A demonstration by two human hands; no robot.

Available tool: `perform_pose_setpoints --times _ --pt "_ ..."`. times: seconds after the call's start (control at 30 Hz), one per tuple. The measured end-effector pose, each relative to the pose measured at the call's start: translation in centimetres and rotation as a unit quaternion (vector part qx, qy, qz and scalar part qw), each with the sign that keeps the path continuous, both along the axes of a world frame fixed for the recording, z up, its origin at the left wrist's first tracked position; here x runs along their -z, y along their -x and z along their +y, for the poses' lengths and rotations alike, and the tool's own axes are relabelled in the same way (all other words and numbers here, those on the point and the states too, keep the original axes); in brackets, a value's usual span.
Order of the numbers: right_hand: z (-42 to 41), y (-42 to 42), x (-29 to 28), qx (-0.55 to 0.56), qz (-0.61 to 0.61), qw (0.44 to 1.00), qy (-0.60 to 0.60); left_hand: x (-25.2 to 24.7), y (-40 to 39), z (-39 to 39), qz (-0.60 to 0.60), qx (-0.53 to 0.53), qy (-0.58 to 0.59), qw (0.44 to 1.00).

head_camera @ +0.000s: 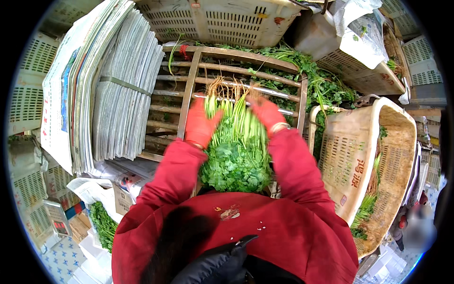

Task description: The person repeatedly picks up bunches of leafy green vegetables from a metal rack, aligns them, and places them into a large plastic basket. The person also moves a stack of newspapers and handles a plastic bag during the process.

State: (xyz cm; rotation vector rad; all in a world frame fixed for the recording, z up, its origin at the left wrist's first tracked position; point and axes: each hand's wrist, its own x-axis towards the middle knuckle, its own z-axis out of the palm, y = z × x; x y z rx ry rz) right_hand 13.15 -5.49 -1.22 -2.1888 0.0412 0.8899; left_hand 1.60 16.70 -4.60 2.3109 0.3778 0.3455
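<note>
A broad bunch of coriander point(236, 152) lies before me, roots away from me and leaves against my red smock. My left hand point(201, 122), in an orange-red glove, clasps the bunch's left side with the thumb laid over the stems. On the opposite side, my right hand point(266, 113), gloved alike, is at the stems and brown roots, its fingertips blurred. Both hands hold the bunch between them; its underside is hidden. Beneath the root end runs a rack of metal bars point(244, 74) in a frame, with loose coriander showing under and behind it.
Stacked newspapers point(122, 85), one bundle strapped, stand left. At right a plastic crate point(347, 156) holds more coriander; another crate point(220, 21) stands behind the rack. Lower left are a device with a lit red display point(60, 225) and paper-wrapped coriander point(103, 225). Another person point(400, 225) is far right.
</note>
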Motion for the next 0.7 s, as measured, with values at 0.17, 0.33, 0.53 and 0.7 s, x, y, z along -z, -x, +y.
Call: perform_pose_setpoints --times 0.17,0.33,0.53,0.7 --pt "3.1 1.1 0.5 0.049 0.005 0.989 -0.137 0.4 -0.6 -3.1 0.023 0.088 0.38 0.921" --pt "1.0 2.3 -6.2 -0.008 0.053 0.896 -0.441 -6.9 0.7 -1.8 0.052 0.228 0.616 0.752" --pt "0.7 4.1 -9.8 -0.024 0.01 0.923 -0.384 -11.1 1.6 -1.4 0.119 0.274 0.603 0.739" --pt "0.9 5.5 -10.0 0.028 0.002 0.917 -0.398 -9.5 2.6 -0.4 0.075 0.246 0.606 0.753"
